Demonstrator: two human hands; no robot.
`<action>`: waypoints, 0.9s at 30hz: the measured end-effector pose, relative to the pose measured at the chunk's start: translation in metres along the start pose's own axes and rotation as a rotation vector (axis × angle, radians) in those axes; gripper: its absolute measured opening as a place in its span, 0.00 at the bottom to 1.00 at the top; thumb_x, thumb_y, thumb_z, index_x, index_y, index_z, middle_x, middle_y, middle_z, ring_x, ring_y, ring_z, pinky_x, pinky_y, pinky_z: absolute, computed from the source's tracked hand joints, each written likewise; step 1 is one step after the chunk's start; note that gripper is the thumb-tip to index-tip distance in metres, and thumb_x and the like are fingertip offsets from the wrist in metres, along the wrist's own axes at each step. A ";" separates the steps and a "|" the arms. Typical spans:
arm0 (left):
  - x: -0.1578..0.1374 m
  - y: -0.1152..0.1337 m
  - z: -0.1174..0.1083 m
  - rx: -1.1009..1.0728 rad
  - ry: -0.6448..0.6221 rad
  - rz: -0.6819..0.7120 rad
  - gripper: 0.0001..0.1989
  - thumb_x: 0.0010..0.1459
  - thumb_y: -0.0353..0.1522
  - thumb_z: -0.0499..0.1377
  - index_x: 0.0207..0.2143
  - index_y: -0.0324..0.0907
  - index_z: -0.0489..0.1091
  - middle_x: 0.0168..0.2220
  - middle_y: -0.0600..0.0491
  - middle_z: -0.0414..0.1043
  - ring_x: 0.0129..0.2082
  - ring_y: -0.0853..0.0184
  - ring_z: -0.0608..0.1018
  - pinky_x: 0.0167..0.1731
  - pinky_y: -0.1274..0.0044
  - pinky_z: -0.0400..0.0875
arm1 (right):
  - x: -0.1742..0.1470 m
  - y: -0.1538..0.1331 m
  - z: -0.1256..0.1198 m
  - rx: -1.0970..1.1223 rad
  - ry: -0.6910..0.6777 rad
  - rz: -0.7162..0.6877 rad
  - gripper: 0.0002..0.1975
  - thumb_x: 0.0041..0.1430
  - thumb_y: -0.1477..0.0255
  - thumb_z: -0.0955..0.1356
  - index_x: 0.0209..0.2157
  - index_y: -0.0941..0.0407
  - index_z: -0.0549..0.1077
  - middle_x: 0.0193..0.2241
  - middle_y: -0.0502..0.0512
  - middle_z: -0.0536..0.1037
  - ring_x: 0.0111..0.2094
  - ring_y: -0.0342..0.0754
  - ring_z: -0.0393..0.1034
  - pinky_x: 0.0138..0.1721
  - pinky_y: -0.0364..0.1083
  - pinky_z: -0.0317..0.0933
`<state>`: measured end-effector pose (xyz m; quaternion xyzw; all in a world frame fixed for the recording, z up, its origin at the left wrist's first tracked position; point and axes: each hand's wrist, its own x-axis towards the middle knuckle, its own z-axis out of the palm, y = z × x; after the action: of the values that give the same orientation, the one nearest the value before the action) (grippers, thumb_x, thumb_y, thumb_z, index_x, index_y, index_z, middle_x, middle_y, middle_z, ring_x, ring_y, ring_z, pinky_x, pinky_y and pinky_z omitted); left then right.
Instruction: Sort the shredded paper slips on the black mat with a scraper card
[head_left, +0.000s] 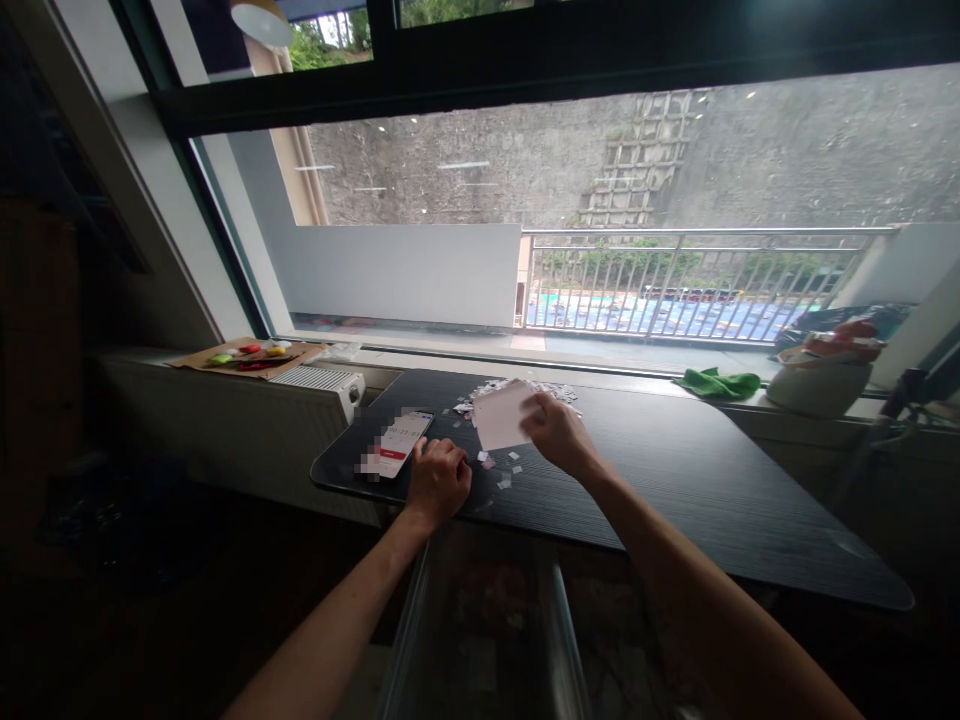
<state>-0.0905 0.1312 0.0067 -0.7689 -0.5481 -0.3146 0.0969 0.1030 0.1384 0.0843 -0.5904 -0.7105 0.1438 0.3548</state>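
My right hand (559, 430) is closed on the right edge of a white sheet of paper (501, 415), held tilted above the dark table; the fingers are slightly blurred. Behind the sheet lies a pile of small white paper scraps (555, 390), partly covered by it. A few loose scraps (504, 484) are scattered in front, between my hands. My left hand (441, 478) rests at the table's near edge with its fingers curled in, and whatever may be under them is hidden. Just left of it lies a phone (397, 445) with a lit screen showing digits and a red bar.
The black table (675, 480) stands against a window sill. A radiator (322, 385) adjoins its left end, near a brown board (225, 365) with colourful items. On the sill at right are a green cloth (718, 384) and a filled pale container (821, 380). A clear bin (480, 630) sits below the near edge.
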 end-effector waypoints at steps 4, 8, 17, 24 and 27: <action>0.000 0.000 0.000 0.002 0.001 -0.004 0.09 0.52 0.27 0.51 0.27 0.43 0.71 0.30 0.50 0.72 0.36 0.61 0.72 0.53 0.60 0.55 | -0.003 -0.003 -0.001 -0.031 -0.010 0.001 0.13 0.57 0.79 0.62 0.44 0.59 0.71 0.37 0.61 0.78 0.31 0.47 0.73 0.32 0.44 0.65; 0.000 0.001 -0.001 0.002 -0.010 -0.010 0.09 0.53 0.27 0.51 0.27 0.42 0.71 0.31 0.50 0.72 0.36 0.62 0.72 0.53 0.60 0.55 | -0.003 -0.005 -0.001 -0.025 0.002 -0.019 0.13 0.57 0.78 0.62 0.44 0.59 0.70 0.37 0.62 0.78 0.32 0.47 0.73 0.31 0.44 0.65; -0.001 0.001 -0.001 0.008 0.020 -0.035 0.09 0.53 0.28 0.51 0.25 0.42 0.70 0.30 0.50 0.72 0.35 0.61 0.72 0.51 0.61 0.56 | -0.009 -0.004 0.005 0.029 -0.052 -0.026 0.13 0.52 0.79 0.65 0.41 0.58 0.71 0.33 0.58 0.78 0.31 0.47 0.72 0.31 0.43 0.64; -0.001 0.001 0.000 0.007 0.014 -0.049 0.08 0.52 0.27 0.51 0.25 0.42 0.69 0.30 0.50 0.72 0.35 0.62 0.72 0.52 0.61 0.56 | -0.017 0.005 -0.024 0.053 -0.024 0.027 0.13 0.51 0.77 0.65 0.40 0.57 0.72 0.35 0.58 0.77 0.32 0.47 0.71 0.28 0.42 0.62; -0.001 0.000 0.000 0.004 0.018 -0.043 0.09 0.52 0.27 0.50 0.25 0.43 0.69 0.29 0.50 0.71 0.34 0.62 0.72 0.51 0.61 0.56 | -0.019 0.003 -0.021 0.065 -0.048 0.004 0.13 0.50 0.78 0.66 0.39 0.57 0.72 0.34 0.57 0.77 0.31 0.46 0.70 0.28 0.41 0.62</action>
<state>-0.0905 0.1304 0.0066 -0.7539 -0.5642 -0.3225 0.0965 0.1206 0.1167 0.0907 -0.5766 -0.7125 0.1815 0.3563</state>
